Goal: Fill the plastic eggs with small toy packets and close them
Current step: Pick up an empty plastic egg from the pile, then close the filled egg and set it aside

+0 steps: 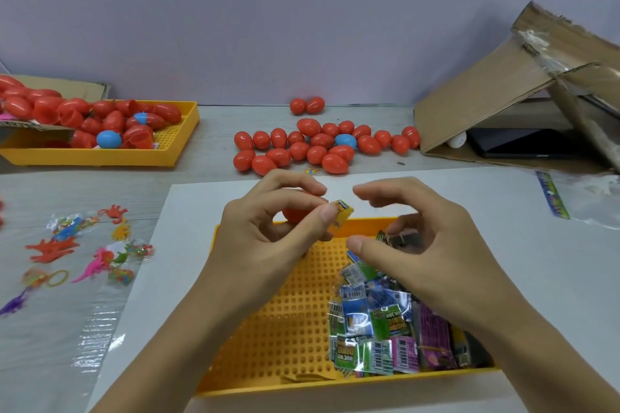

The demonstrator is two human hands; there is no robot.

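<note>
The left hand (278, 228) grips a red egg half (295, 211) and pinches a yellow packet (343, 215) at its rim, above the yellow tray (295, 318) of packets (379, 322); the right hand (412, 238) hovers beside it, fingers loosely curled, holding nothing

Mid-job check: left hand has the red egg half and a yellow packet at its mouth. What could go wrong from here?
1. The yellow packet sticks out of the red egg half in the left hand, pinched only by the thumb; it may jam the closing seam or slip out.
2. The right hand holds nothing, fingers loosely curled, so the egg has no second support yet.
3. A dropped piece could fall into the yellow tray among the packet pile and get lost.
</note>
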